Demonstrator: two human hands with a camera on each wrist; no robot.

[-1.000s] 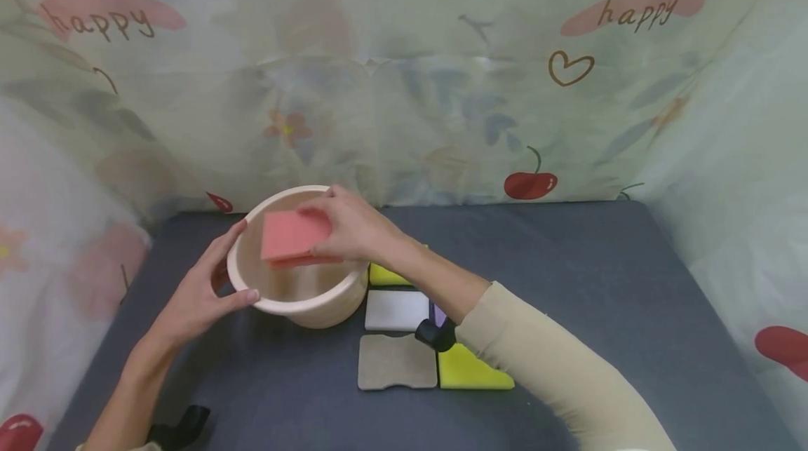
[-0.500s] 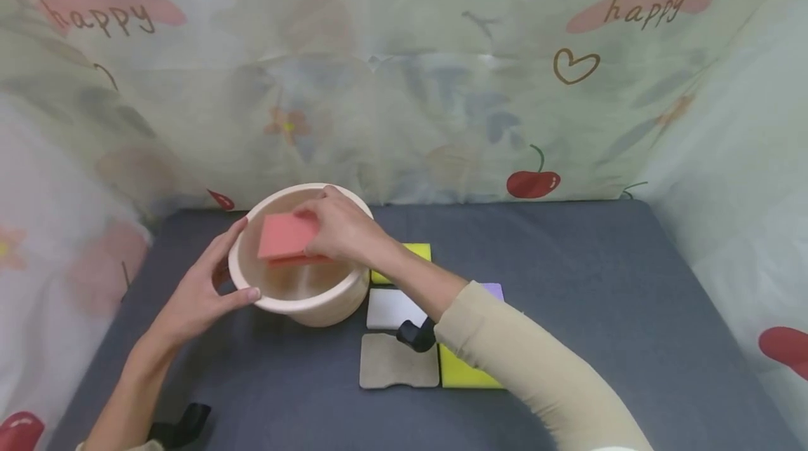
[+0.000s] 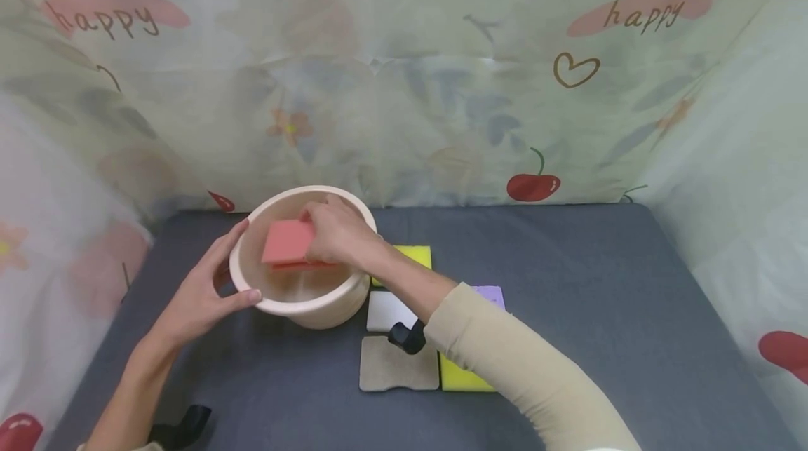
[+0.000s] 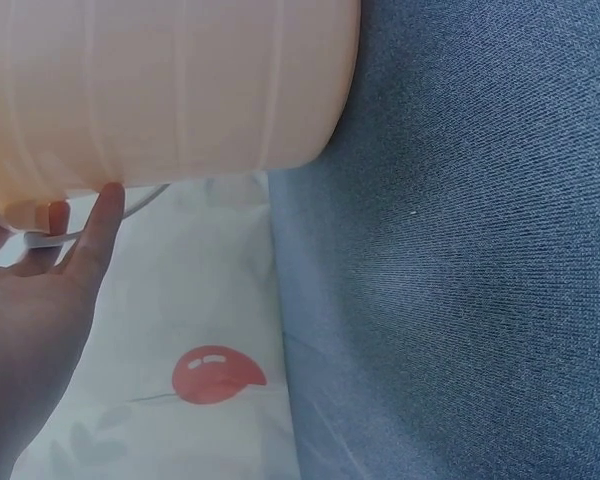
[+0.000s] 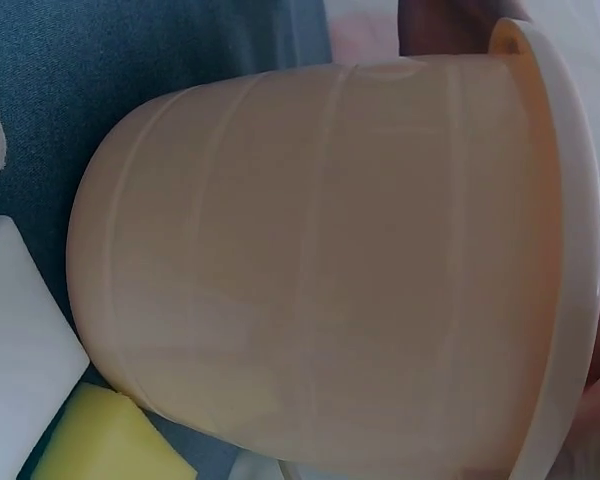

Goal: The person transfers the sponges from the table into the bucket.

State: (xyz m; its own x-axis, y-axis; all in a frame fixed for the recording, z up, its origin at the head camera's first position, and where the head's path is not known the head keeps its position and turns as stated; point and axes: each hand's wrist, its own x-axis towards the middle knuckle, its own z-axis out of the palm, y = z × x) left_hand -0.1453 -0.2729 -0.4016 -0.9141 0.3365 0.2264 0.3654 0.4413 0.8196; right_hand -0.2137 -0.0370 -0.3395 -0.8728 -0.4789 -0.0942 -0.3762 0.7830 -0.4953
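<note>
A cream bucket (image 3: 328, 309) stands tilted slightly on the dark cloth, left of the middle in the head view. My left hand (image 3: 198, 297) holds its left side, thumb over the rim; the left wrist view shows fingers against the outer wall, beside a thin pale handle (image 4: 55, 240). Inside the mouth, my right hand (image 3: 341, 235) pinches a pink sponge-like block (image 3: 287, 244) by its right side. A second pink layer shows under its near edge. The right wrist view mostly shows the bucket's ribbed wall (image 5: 320, 270); the sponge is hidden there.
Right of the bucket lie a yellow sponge (image 3: 414, 256), a white block (image 3: 388, 311), a grey-brown notched sponge (image 3: 399, 367), a second yellow piece (image 3: 459, 375) and a purple one (image 3: 491, 294). My right forearm covers some of them. Printed curtains surround the table.
My right hand and the pink block have sunk a little lower into the bucket, and the forearm has shifted left, uncovering more of the purple piece. My left hand keeps its hold.
</note>
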